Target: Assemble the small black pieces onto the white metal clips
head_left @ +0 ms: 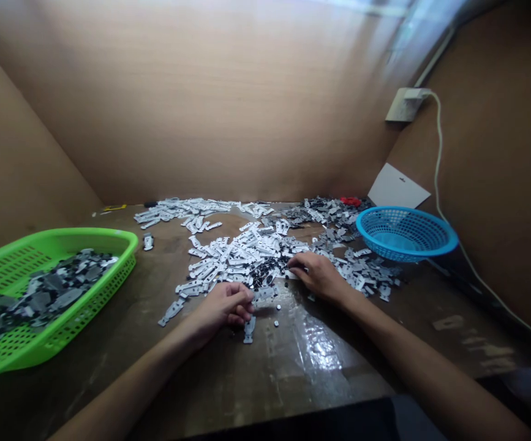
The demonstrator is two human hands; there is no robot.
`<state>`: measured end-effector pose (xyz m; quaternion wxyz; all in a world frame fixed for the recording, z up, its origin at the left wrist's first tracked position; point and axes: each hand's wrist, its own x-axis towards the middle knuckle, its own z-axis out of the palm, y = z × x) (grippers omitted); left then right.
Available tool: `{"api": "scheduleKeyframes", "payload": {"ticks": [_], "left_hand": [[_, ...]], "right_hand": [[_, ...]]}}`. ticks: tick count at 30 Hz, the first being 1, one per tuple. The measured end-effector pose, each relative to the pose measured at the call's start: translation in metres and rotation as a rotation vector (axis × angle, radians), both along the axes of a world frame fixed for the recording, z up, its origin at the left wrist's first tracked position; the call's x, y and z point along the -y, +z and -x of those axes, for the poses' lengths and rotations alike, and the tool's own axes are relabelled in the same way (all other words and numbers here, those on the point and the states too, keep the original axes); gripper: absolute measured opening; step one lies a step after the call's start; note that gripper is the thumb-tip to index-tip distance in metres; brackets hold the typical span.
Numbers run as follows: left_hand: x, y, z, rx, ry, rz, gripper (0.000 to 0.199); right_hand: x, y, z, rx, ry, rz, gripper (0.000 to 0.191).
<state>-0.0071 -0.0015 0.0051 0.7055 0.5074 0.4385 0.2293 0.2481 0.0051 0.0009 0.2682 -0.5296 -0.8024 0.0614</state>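
Note:
My left hand [229, 305] is closed, with a flat grey plastic piece [264, 294] sticking out to the right from its fingertips. Just below those fingers lies another grey piece [248, 331] on the table. My right hand [315, 274] reaches in from the right, its thumb and fingers drawn together at a pile of small black parts [267, 268]. Whatever sits between those fingertips is too small to make out. Around both hands spreads a heap of flat, elongated white-grey plastic pieces [228, 254]. Small round parts [277, 323] lie in front of the heap.
On the left stands a green basket [130, 248] holding grey and black assembled pieces. A blue basket [407, 254] is at the right, near a white card [398, 187]. Darker grey pieces [329, 214] lie at the back. A cable [438, 153] runs down from a wall socket [405, 105].

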Motion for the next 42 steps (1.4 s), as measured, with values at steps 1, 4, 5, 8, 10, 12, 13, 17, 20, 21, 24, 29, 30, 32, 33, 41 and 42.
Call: {"api": "scheduleKeyframes", "payload": {"ticks": [1, 4, 5, 8, 10, 12, 13, 17, 20, 21, 24, 29, 30, 32, 33, 41, 42], "left_hand": [[0.000, 0.000, 0.000, 0.000, 0.003, 0.003, 0.026], [0.000, 0.000, 0.001, -0.002, 0.005, 0.013, 0.026], [0.000, 0.000, 0.001, -0.006, 0.004, 0.016, 0.027], [0.000, -0.001, 0.002, -0.023, 0.000, 0.017, 0.028], [0.000, -0.001, 0.001, -0.037, -0.003, 0.011, 0.028], [0.000, -0.002, 0.000, -0.052, -0.005, 0.005, 0.026], [0.000, -0.002, 0.000, -0.058, -0.003, 0.001, 0.025], [0.001, -0.002, -0.003, -0.085, 0.003, -0.012, 0.025], [0.001, -0.001, -0.004, -0.098, -0.006, -0.012, 0.025], [0.001, -0.001, -0.004, -0.096, -0.009, -0.013, 0.025], [0.001, -0.002, -0.004, -0.081, -0.014, -0.013, 0.025], [0.001, -0.003, -0.004, -0.070, -0.011, -0.014, 0.025], [0.001, -0.003, -0.004, -0.072, -0.009, -0.015, 0.025], [0.001, -0.002, -0.004, -0.080, -0.004, -0.015, 0.024], [0.001, -0.002, -0.004, -0.082, -0.003, -0.015, 0.024], [0.002, -0.002, -0.005, -0.082, 0.009, -0.023, 0.023], [0.002, -0.002, -0.005, -0.082, 0.011, -0.026, 0.023]], "right_hand": [[0.002, 0.003, 0.000, -0.056, 0.001, 0.006, 0.012], [0.008, 0.012, 0.000, -0.226, 0.006, 0.057, 0.012], [0.009, 0.014, 0.000, -0.285, 0.005, 0.092, 0.012], [0.013, 0.019, 0.005, -0.456, 0.019, 0.239, 0.016], [0.016, 0.021, 0.011, -0.547, 0.061, 0.351, 0.018], [0.020, 0.022, 0.018, -0.604, 0.112, 0.429, 0.019], [0.023, 0.022, 0.022, -0.619, 0.134, 0.441, 0.019], [0.033, 0.022, 0.039, -0.527, 0.215, 0.276, 0.012], [0.036, 0.018, 0.049, -0.387, 0.252, 0.135, 0.007], [0.037, 0.016, 0.051, -0.352, 0.252, 0.112, 0.007], [0.036, 0.010, 0.056, -0.273, 0.249, 0.068, 0.011], [0.035, 0.006, 0.058, -0.206, 0.257, 0.002, 0.013], [0.036, 0.006, 0.058, -0.197, 0.262, -0.010, 0.013], [0.036, 0.005, 0.059, -0.181, 0.269, -0.029, 0.012], [0.037, 0.005, 0.059, -0.175, 0.269, -0.036, 0.012], [0.041, 0.000, 0.066, -0.162, 0.229, -0.097, 0.008], [0.041, -0.001, 0.066, -0.161, 0.222, -0.096, 0.007]]}}
